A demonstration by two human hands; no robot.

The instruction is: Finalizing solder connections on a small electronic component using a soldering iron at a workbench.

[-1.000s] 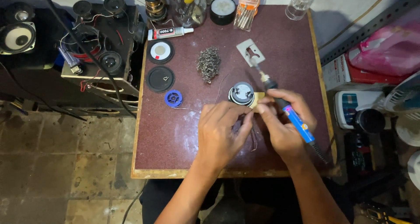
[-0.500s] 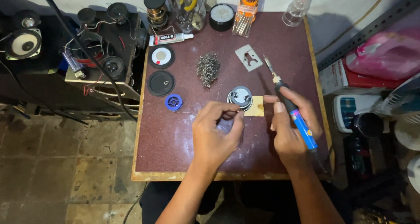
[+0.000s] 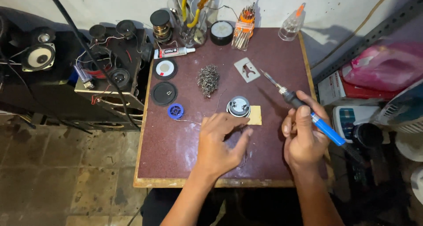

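1. Table (image 3: 176,164) – small, maroon top, wooden edge showing at the near side.
2. Left hand (image 3: 219,143) – over the near middle of the table, fingers loosely spread, gripping nothing. Fingertips sit just near of the speaker.
3. Right hand (image 3: 304,138) – at the right edge, closed around the blue handle of the iron (image 3: 304,109). Iron is tilted, tip pointing far-left, up in the air and apart from the speaker.
4. Speaker (image 3: 238,106) – small, round, metal back up, mid-table. It rests partly on a tan pad (image 3: 254,115), which sticks out to its right.
5. Thin solder wire (image 3: 187,121) runs from the blue spool (image 3: 175,111), left of the speaker, toward the left hand.
6. Farther – steel wool (image 3: 208,79) in the middle, metal plate (image 3: 246,70) to its right, two black discs (image 3: 164,93) to its left.
7. Far edge – glue tube (image 3: 174,52), jar of tools (image 3: 192,27), screwdriver set (image 3: 243,29), clear bottle (image 3: 292,27).
8. Left of the table, off it – a dark box (image 3: 110,76) with loose speakers and wires.
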